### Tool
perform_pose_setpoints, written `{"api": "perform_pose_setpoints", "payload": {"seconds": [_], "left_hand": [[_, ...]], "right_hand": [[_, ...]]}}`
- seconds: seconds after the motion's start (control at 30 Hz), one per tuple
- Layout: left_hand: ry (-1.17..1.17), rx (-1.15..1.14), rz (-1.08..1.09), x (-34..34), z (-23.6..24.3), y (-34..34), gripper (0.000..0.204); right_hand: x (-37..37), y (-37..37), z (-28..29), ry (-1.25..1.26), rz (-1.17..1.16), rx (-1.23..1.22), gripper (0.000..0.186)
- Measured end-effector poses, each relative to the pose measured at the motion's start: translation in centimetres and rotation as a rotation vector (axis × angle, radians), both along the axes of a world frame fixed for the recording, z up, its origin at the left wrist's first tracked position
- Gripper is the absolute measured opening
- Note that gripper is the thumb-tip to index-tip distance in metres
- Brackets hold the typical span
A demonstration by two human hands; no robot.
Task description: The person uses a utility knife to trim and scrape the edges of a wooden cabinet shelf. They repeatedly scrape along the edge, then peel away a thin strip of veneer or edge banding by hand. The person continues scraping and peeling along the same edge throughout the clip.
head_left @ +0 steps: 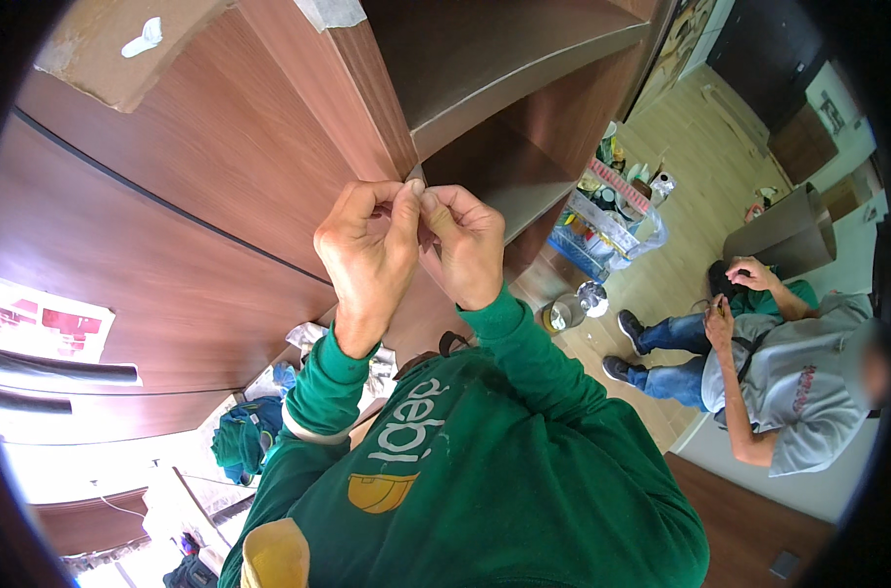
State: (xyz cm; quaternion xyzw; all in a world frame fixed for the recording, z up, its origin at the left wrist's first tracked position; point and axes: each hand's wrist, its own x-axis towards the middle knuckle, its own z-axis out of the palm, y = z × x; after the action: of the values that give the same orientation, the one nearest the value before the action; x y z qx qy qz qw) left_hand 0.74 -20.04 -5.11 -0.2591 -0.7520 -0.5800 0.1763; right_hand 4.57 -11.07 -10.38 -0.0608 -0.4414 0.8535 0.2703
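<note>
My left hand (369, 265) and my right hand (468, 250) are raised close together in front of a brown wood-grain cabinet. Both are closed, thumbs pinched against the forefingers, and their fingertips meet at the front edge of an upright panel (367, 108). Whatever lies between the fingertips is too small or hidden to name. Just beyond my right hand is a shelf compartment (499, 162) of the cabinet. Green sleeves cover both my forearms.
At right, a person (798, 363) in a grey shirt holds something small in their hands. On the wood-look floor stand a crate of supplies (602, 225), a clear bucket (563, 312) and a grey-brown cylinder (787, 235). A cardboard piece (122, 49) is at the upper left.
</note>
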Motion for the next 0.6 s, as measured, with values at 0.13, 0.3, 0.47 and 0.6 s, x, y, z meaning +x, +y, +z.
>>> {"api": "perform_pose_setpoints", "payload": {"seconds": [0.13,0.3,0.47,0.6], "left_hand": [[0.022,0.034,-0.009,0.4,-0.3,0.5,0.011],[-0.056,0.116,-0.017,1.0,-0.4,0.8,0.012],[-0.061,0.102,-0.001,1.0,-0.5,0.2,0.012],[-0.004,0.062,0.026,1.2,-0.4,-0.6,0.011]], "right_hand": [[0.3,1.5,0.5,-0.002,-0.043,0.126,0.013],[0.3,1.8,0.6,0.04,-0.108,0.234,0.011],[0.5,0.5,0.3,0.027,-0.213,0.299,0.012],[1.0,0.0,0.2,0.031,-0.058,0.202,0.014]]}}
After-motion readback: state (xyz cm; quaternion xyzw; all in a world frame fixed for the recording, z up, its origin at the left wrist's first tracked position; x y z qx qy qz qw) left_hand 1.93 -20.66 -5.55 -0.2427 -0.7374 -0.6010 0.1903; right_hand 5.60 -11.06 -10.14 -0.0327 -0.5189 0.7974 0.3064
